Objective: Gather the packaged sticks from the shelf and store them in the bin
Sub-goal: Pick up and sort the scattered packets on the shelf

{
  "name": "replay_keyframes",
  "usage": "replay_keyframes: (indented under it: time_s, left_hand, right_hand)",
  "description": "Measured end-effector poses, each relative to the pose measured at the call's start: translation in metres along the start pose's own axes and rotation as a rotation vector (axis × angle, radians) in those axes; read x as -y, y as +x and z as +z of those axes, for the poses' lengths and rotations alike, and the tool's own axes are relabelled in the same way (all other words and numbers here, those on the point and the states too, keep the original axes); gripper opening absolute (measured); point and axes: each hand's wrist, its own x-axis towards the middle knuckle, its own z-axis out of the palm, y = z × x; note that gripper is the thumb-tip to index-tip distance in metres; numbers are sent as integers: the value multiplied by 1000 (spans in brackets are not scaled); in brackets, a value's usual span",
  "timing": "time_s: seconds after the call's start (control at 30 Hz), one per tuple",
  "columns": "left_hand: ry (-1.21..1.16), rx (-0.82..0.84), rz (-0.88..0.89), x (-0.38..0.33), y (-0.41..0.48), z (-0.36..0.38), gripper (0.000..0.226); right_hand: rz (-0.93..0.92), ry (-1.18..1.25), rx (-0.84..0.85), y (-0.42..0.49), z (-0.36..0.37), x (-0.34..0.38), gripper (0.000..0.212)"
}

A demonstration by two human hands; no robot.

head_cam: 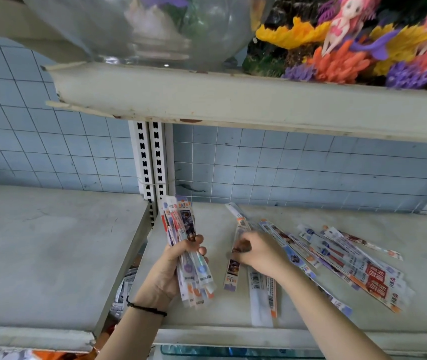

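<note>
Nearest: left hand (pixel 171 268) is wrapped round a fanned bundle (pixel 181 222) of packaged sticks, held roughly upright, w/ the lower ends splaying out below the palm. Just beside it, right hand (pixel 259 252) is down on the shelf (pixel 215 318), fingertips pinching one stick (pixel 232 276) that lies flat; a few more pkts sit under the wrist. Further right, loose sticks (pixel 363 274) lie overlapped, plenty left to collect. Behind is a tiled wall; above, an upper shelf w/ a glass bowl (pixel 142 27) and coral ornaments (pixel 337 61). Bin: can't pick it out for sure.

Risks: the bundle looks loose & slick, so feeding in another pkt could let some slide out the bottom. It's also near the gap (pixel 135 266) btw shelf sections, where a dropped pkt would prob. fall through. Pinching flat film may drag neighbours along.
</note>
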Motion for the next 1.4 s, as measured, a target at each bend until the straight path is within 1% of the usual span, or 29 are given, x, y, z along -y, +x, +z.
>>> replay_keyframes:
  time_s: [0.07, 0.13, 0.2, 0.23, 0.3, 0.4, 0.5, 0.6, 0.7, 0.73, 0.8, 0.83, 0.9, 0.97, 1.0, 1.07, 1.13, 1.2, 1.27, 1.33, 1.4]
  left_hand:
    - [-15, -2, 0, 0, 1, -1, 57]
    - [-26, -11, 12, 1, 2, 0, 46]
    - [-42, -15, 28, 1, 2, 1, 42]
    - [-54, -10, 36, 1, 2, 0, 44]
    - [-77, 7, 41, 0, 1, -1, 48]
    - [-111, 49, 53, -3, -1, -2, 37]
    - [-143, 90, 39, -5, -4, -1, 32]
    - [-167, 85, 39, -6, -5, -2, 37]
    - [-200, 68, 67, -6, -5, -4, 48]
    - [-206, 68, 74, -6, -5, -4, 48]
    - [-206, 81, 71, -7, -5, -5, 43]
    - [-201, 90, 62, -7, -6, -4, 42]
    - [-191, 93, 50, -6, -5, -5, 41]
    - [-180, 60, 74, -4, -4, -7, 42]
    - [-160, 40, 90, -3, -3, -7, 42]
    - [-91, 5, 110, -1, -2, -4, 47]
    - [-6, -20, 95, 0, -3, -1, 60]
    - [69, -35, 69, 0, -5, 2, 78]
    - [143, -31, 79, 0, -6, 3, 88]
    - [211, -18, 108, 1, -7, 6, 92]
    - [267, -24, 113, 2, -8, 9, 88]
  right_hand:
    - [-36, -39, -29, -2, 5, -3, 34]
    - [-92, -22, -41, -2, 7, -3, 32]
    - [-129, 42, -3, -3, 9, 2, 23]
    - [-148, 63, 17, -3, 9, 4, 22]
    - [-180, 70, 51, -1, 12, 6, 30]
    - [-188, -22, 48, 6, 16, 8, 48]
    - [-243, -94, 38, 12, 14, 9, 55]
    - [-328, -208, 84, 18, 10, 11, 40]
    - [-347, -164, 43, 25, 10, 9, 28]
    - [-344, -130, 20, 27, 9, 7, 24]
    - [-335, 37, -54, 30, 9, 3, 13]
    - [-304, 153, -101, 29, 7, 3, 9]
    - [-193, 408, -207, 24, -1, 8, 10]
    - [-126, 695, -302, 19, -12, 16, 13]
    - [-101, 830, -327, 16, -17, 20, 11]
    - [-56, 1008, -288, 11, -25, 27, 1]
    - [-40, 1132, -139, 5, -27, 33, 7]
    - [-19, 1204, 27, -1, -23, 38, 9]
    - [3, 1171, 112, -7, -18, 45, 10]
    - [-7, 1081, 110, -11, -11, 52, 9]
    - [-40, 1019, 91, -13, -5, 59, 12]
